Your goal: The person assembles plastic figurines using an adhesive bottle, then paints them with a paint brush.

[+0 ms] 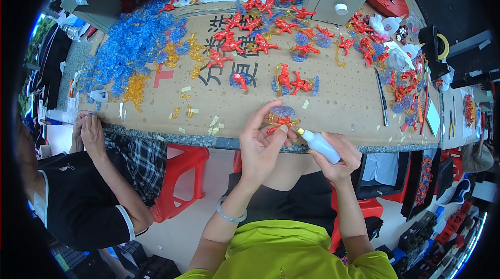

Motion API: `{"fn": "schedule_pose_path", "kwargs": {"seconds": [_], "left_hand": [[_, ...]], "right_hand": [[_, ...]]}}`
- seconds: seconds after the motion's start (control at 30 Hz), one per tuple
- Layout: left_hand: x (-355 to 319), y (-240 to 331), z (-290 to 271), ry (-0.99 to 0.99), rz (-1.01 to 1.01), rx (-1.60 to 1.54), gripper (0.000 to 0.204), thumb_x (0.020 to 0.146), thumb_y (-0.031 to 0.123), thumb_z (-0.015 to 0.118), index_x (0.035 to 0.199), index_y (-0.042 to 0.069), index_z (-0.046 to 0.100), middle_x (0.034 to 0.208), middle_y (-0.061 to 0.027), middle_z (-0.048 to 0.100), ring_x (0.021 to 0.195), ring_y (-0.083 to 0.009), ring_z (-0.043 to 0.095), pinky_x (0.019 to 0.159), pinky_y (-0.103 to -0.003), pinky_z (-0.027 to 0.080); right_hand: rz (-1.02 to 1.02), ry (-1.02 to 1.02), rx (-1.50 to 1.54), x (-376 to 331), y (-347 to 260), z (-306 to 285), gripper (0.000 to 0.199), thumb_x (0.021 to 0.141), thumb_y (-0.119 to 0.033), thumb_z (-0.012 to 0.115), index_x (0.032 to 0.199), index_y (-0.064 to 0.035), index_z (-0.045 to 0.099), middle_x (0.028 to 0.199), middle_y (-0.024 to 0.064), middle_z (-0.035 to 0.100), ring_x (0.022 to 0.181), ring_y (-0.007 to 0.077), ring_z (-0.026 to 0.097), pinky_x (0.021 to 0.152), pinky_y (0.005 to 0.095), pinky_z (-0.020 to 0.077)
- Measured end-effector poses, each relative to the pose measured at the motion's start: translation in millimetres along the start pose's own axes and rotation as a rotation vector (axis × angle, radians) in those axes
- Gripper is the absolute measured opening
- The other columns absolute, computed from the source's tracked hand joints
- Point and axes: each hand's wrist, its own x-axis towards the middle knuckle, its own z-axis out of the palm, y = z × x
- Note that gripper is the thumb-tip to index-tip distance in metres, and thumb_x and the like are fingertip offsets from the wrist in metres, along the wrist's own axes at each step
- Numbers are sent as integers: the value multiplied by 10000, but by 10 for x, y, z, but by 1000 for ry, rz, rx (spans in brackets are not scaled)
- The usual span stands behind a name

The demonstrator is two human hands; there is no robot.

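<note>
The left hand's (260, 143) grip pinches a red plastic figure with translucent blue and amber parts (284, 121) above the counter's (208, 110) near edge; fingers hide its underside. The right hand's (345, 158) grip encloses a white, yellow-tipped squeeze bottle (322, 146) at 4 o'clock; tip contact is unclear. Translucent blue plastic pieces (130, 34) heap at 10 o'clock.

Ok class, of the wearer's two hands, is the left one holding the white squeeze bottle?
No, the right hand grips the white squeeze bottle, while the left hand holds a small red piece.

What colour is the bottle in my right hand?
The bottle is white with a yellow tip, clearest in the head view.
</note>
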Motion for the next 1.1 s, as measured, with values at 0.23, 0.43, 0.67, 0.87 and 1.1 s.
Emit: {"fn": "schedule_pose_path", "kwargs": {"seconds": [0.23, 0.43, 0.67, 0.87, 1.1], "left_hand": [[5, 7, 13, 9, -7, 3, 441, 873, -86, 496, 1306, -30, 437, 945, -106, 611, 785, -122, 631, 637, -230, 505], [6, -14, 11, 16, 17, -1, 430, 874, -59, 510, 1299, -53, 444, 991, -127, 618, 753, -128, 637, 605, -208, 488], [1, -3, -2, 9, -14, -16, 440, 879, -81, 494, 1312, -32, 431, 969, -110, 605, 787, -134, 632, 633, -234, 506], [6, 11, -12, 5, 8, -29, 409, 896, -44, 493, 1301, -47, 443, 941, -111, 615, 741, -134, 635, 602, -216, 484], [2, -14, -30, -22, 39, -32, 419, 918, -14, 510, 1324, -51, 412, 962, -119, 610, 765, -149, 636, 631, -228, 491]], "right_hand": [[-2, 13, -10, -9, 9, 6, 391, 606, -49, 807, 963, 44, 677, 835, 190, 686, 734, 286, 688, 650, 315, 551], [1, 2, -15, -3, 1, 1, 399, 603, -50, 811, 967, 43, 676, 829, 187, 684, 732, 283, 687, 645, 314, 551], [29, 41, 74, -69, 11, -36, 439, 612, -52, 813, 1008, 61, 658, 855, 198, 681, 752, 273, 683, 683, 316, 540], [416, 255, 241, 95, 8, -122, 457, 732, 22, 706, 1166, 66, 569, 1058, 163, 640, 1000, 217, 618, 878, 318, 472], [550, 204, 249, 422, 296, -229, 388, 819, 54, 622, 1190, 36, 511, 1154, 152, 601, 1084, 185, 565, 954, 288, 430]]}}
